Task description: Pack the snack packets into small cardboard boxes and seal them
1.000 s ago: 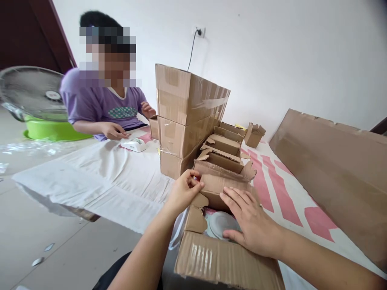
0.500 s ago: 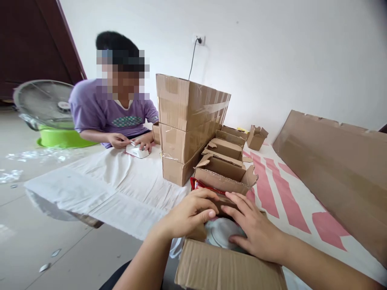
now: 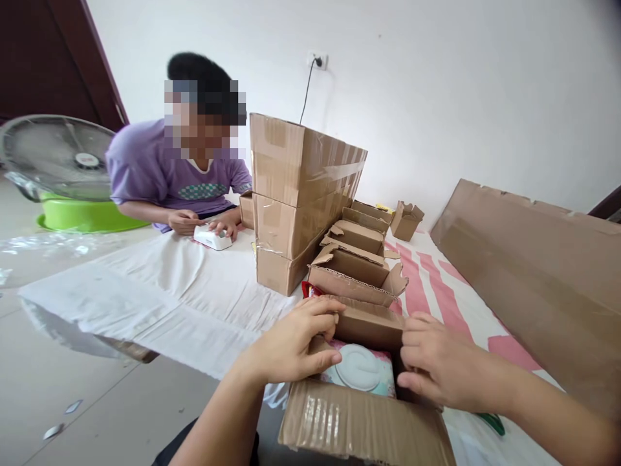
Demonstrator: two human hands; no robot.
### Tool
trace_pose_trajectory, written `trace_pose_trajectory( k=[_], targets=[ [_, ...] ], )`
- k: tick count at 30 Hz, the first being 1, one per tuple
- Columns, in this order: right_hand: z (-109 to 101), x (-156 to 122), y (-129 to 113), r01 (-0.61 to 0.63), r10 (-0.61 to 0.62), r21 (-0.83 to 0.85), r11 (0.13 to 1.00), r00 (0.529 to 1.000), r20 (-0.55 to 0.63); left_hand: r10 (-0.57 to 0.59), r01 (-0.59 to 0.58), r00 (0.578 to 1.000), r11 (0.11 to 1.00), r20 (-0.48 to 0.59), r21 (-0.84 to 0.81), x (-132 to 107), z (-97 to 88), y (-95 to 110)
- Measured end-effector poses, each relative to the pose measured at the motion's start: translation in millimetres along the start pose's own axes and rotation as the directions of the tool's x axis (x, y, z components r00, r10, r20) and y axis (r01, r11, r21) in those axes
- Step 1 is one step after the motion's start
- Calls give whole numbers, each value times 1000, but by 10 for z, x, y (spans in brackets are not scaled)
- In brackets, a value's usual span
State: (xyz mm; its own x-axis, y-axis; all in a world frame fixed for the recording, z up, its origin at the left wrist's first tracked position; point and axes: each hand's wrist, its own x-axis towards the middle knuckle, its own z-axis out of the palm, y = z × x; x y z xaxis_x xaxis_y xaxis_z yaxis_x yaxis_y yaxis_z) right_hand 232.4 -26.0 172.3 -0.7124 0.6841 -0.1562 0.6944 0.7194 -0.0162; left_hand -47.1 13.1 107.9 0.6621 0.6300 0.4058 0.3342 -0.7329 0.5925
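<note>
A small open cardboard box (image 3: 359, 424) sits right in front of me, with a pack with a round white lid (image 3: 361, 369) inside it. My left hand (image 3: 291, 346) curls over the box's left flap, fingers bent around its edge. My right hand (image 3: 444, 369) grips the box's right flap and side with closed fingers. The far flap (image 3: 371, 321) stands folded inward between my hands.
A row of small open cartons (image 3: 361, 262) runs away from me beside a stack of three taped boxes (image 3: 298, 194). A large flat cardboard sheet (image 3: 533, 272) leans at right. Across the white cloth (image 3: 160, 285) a person in a purple shirt (image 3: 169, 175) handles a white device (image 3: 212, 237). A fan (image 3: 58, 155) and green basin (image 3: 87, 213) stand at left.
My right hand came off the white-lidded pack and moved to the box's right side. My left hand dropped from the far flap to the left flap. The other person put both hands on the white device.
</note>
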Motion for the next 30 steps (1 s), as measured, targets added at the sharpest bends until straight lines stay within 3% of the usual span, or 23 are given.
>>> trace_pose_trajectory(
  k=[3, 7, 11, 14, 17, 21, 24, 30],
  targets=[
    [-89, -214, 78, -73, 72, 86, 994, 997, 13, -11, 6, 998, 996, -54, -86, -67, -71, -11],
    [-2, -419, 160, -231, 212, 202, 952, 971, 111, -9, -23, 990, 975, -140, -220, -142, -189, -144],
    [70, -399, 114, -272, 262, 111, 956, 960, 101, -66, 29, 990, 960, -124, -277, -196, -271, -362],
    [27, -242, 4, -190, 188, 35, 981, 980, 62, -104, 91, 993, 973, -51, -214, -230, -281, -481],
    [-33, 15, -127, -176, 166, 77, 981, 979, 117, -127, 125, 992, 979, -5, -163, -239, -251, -523],
    [4, 474, -293, -262, 283, -108, 959, 887, 364, -122, 128, 992, 973, 42, -190, -205, -185, -518],
    [137, 801, -361, -177, 267, -218, 960, 814, 515, -166, 189, 980, 954, 113, -232, -178, -133, -525],
    [376, 1093, -222, -131, 200, -157, 979, 774, 600, -168, 192, 980, 939, 104, -285, -132, -43, -559]
  ],
)
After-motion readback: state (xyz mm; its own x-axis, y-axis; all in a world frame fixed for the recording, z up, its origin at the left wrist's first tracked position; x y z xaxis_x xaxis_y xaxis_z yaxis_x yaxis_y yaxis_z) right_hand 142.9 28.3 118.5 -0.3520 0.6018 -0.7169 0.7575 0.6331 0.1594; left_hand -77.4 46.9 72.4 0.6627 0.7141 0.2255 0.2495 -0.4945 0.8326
